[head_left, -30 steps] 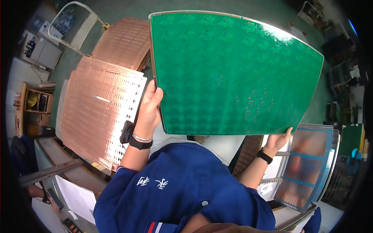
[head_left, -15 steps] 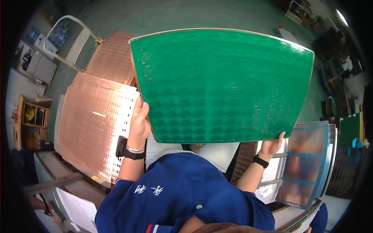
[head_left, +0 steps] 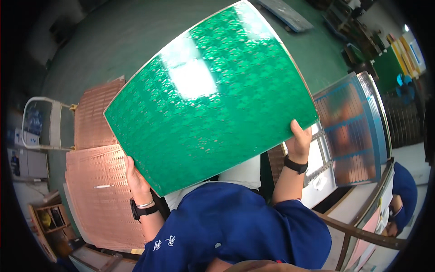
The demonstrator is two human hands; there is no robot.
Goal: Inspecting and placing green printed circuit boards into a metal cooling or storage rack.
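A large, glossy green circuit board panel (head_left: 213, 127) is held up in front of me, tilted so that its right side is higher. Bright light patches reflect off its upper part. My left hand (head_left: 137, 182) is closed on its lower left edge, thumb on the green face. Gripping the lower right edge, my right hand (head_left: 299, 141) also has its thumb on the face. The fingers of both hands are mostly hidden behind the panel. To the left of my left hand lies a stack of copper-coloured panels (head_left: 93, 195).
Beyond that stack are more copper panels (head_left: 97, 109), beside a white trolley handle (head_left: 50, 100). Framed, see-through sheets (head_left: 351, 140) stand at my right. Another person in blue (head_left: 402, 188) bends at the far right. A flat platform (head_left: 285, 14) rests on the floor ahead.
The green panel has tilted, its right side rising and its left side dropping, and window-like reflections now show on it. My view has turned to the right. Both hands keep their hold.
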